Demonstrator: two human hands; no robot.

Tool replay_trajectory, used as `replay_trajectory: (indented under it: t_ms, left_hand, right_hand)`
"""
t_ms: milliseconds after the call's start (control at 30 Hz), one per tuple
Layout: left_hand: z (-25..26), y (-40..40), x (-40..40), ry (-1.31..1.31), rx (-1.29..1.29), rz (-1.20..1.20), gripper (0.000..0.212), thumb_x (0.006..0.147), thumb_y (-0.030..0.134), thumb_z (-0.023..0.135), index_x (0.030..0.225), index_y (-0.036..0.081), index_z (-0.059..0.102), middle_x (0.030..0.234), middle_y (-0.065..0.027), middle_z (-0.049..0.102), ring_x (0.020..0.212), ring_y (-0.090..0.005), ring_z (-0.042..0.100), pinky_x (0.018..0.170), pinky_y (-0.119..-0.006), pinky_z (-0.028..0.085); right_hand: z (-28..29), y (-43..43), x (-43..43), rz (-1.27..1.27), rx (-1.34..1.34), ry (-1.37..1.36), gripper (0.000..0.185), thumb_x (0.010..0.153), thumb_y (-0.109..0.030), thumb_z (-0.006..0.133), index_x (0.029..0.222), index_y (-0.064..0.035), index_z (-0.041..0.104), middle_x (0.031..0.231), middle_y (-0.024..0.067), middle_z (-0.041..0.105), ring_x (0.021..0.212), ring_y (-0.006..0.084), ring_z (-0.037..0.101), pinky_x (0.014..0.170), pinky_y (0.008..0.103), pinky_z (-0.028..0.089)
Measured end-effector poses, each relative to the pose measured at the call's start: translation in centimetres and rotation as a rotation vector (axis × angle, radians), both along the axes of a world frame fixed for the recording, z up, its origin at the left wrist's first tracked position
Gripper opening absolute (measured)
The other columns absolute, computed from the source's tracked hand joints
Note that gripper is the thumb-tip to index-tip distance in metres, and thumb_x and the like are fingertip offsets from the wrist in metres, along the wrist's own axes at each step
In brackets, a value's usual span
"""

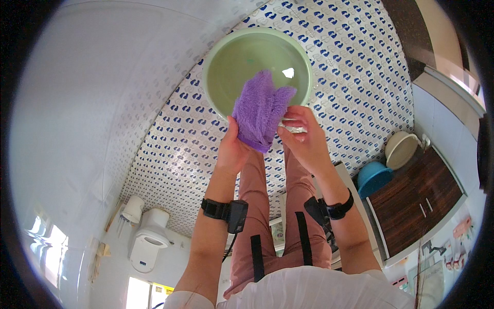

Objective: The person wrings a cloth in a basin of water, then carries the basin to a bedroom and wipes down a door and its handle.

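A purple fluffy cloth (258, 112), folded over itself, is in my left hand (233, 148), with the thumb on its left edge and the fingers beneath. My right hand (307, 141) is at the cloth's right edge, fingers curled and fingertips close against the pile. Whether they pinch it cannot be made out. Under the cloth's far part stands a round pale green basin (208, 65) holding water, with a bright reflection near its right side. The cloth covers part of the basin's near rim.
The floor (351, 92) bears blue footprint prints. A white wall (104, 77) rises at left. A toilet (146, 243) and a white bin (133, 208) are lower left. At right are a dark wood cabinet (413, 204), a blue basin (372, 177) and a cream basin (399, 148).
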State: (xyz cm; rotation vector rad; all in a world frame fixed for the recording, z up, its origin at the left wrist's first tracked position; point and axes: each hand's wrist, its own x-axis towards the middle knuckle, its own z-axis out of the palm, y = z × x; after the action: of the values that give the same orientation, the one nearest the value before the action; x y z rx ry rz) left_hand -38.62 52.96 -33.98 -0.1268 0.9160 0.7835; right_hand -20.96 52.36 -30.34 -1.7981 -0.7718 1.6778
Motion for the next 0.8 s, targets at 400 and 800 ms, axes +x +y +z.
replay_trajectory:
  t_ms: [400, 800]
  left_hand:
    - [-1.5, -0.2, 0.0, 0.135, 0.162, -0.11, 0.052, 0.096, 0.034, 0.045, 0.139, 0.008, 0.033, 0.139, -0.0096, 0.042, 0.128, -0.0262, 0.04, 0.106, -0.046, 0.032]
    - [-1.3, 0.0, -0.3, -0.189, -0.113, 0.082, 0.055, 0.092, 0.031, 0.053, 0.138, 0.006, 0.034, 0.136, -0.0107, 0.044, 0.126, -0.0265, 0.042, 0.105, -0.044, 0.035]
  right_hand:
    - [-5.0, -2.1, 0.4, -0.492, -0.118, 0.309, 0.03, 0.094, -0.031, 0.055, 0.106, -0.0044, 0.061, 0.098, 0.0004, 0.061, 0.085, 0.0073, 0.053, 0.077, 0.0226, 0.041]
    - [-3.8, -1.6, 0.3, -0.397, -0.154, 0.311, 0.035, 0.094, -0.032, 0.054, 0.11, -0.0006, 0.057, 0.098, 0.0045, 0.064, 0.086, 0.0092, 0.06, 0.074, 0.0236, 0.049]
